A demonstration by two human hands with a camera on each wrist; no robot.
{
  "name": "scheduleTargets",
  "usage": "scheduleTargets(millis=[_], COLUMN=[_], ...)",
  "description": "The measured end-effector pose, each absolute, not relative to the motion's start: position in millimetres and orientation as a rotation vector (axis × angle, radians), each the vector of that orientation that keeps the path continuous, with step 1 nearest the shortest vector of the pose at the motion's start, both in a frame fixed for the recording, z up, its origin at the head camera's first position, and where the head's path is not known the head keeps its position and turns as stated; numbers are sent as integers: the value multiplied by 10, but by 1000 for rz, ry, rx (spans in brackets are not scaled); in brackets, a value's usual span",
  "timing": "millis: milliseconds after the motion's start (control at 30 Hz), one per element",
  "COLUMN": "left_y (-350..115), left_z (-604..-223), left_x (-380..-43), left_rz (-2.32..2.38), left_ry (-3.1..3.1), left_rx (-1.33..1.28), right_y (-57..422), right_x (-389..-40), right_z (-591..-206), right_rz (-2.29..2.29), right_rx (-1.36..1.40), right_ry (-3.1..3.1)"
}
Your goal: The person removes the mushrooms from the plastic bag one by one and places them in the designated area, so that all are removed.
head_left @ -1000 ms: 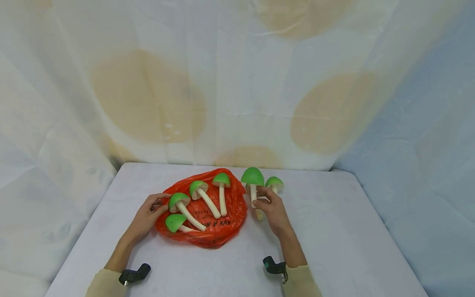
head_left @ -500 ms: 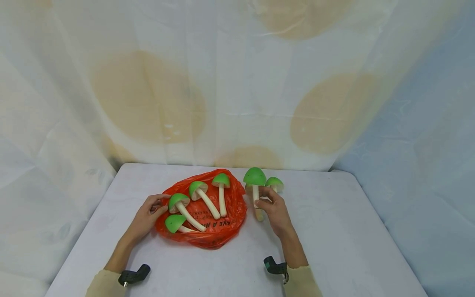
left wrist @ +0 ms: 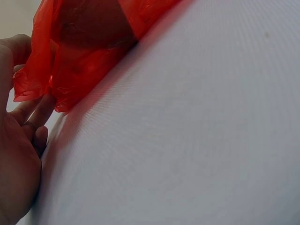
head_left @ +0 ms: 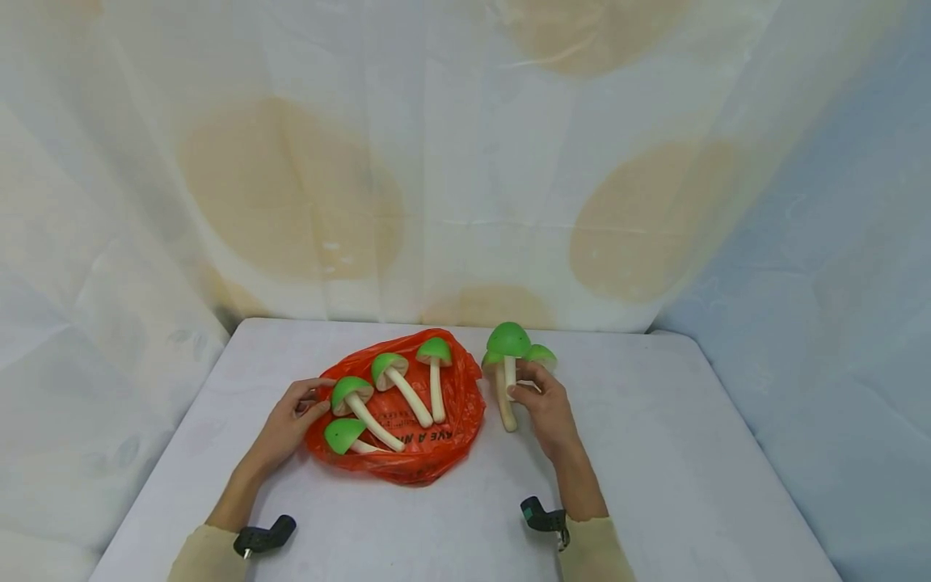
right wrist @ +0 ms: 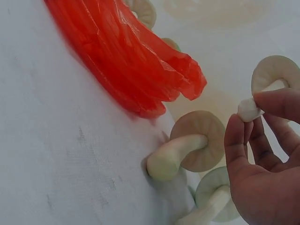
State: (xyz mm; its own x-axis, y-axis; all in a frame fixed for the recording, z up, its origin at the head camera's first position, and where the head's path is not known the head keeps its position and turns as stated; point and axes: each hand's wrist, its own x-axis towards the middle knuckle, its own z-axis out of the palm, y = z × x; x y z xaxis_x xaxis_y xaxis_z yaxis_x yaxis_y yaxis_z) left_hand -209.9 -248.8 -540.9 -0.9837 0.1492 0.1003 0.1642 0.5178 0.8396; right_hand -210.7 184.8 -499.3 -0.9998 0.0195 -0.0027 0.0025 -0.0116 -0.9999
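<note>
In the head view a red plastic bag (head_left: 461, 392) lies spread on the table, its mouth facing up. Several green-capped toy mushrooms (head_left: 352, 395) with white stems rest in it. My left hand (head_left: 286, 420) holds the bag's left rim between thumb and fingers; the left wrist view shows the red film (left wrist: 77, 70) at the fingertips. Right of the bag, my right hand (head_left: 547, 406) pinches the stem of a raised, upright toy mushroom (head_left: 508, 339). Behind it stand two more mushrooms: one with its stem (head_left: 507, 416) toward me, another cap (head_left: 541, 355) partly hidden by my hand.
A white-covered table (head_left: 676, 453) bears everything. A pale curtain (head_left: 465, 162) with tan circles hangs just behind its far edge, and more sheeting flanks both sides. Black camera mounts (head_left: 265, 537) sit on both wrists.
My right hand has shifted slightly right and up with the mushroom it pinches, revealing more of the mushroom stem behind. The left hand and the bag stay nearly still.
</note>
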Motion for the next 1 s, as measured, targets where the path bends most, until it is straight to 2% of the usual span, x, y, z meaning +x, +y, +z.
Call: scheduleTargets(millis=[233, 433, 1000], left_y=[-2387, -2366, -2539], left_z=[-5134, -5065, -5492], left_x=[-1988, -1965, -2147], left_rz=[-1507, -1517, -1507], left_ry=[-2729, -2723, -2714], left_rx=[-301, -294, -297], right_y=[1939, 2019, 2294], right_x=[-2129, -2142, -2093], right_z=[-4990, -4971, -5013], right_rz=[2194, 2192, 2144], right_rx=[-66, -121, -267], right_ry=[-2209, -2153, -2159])
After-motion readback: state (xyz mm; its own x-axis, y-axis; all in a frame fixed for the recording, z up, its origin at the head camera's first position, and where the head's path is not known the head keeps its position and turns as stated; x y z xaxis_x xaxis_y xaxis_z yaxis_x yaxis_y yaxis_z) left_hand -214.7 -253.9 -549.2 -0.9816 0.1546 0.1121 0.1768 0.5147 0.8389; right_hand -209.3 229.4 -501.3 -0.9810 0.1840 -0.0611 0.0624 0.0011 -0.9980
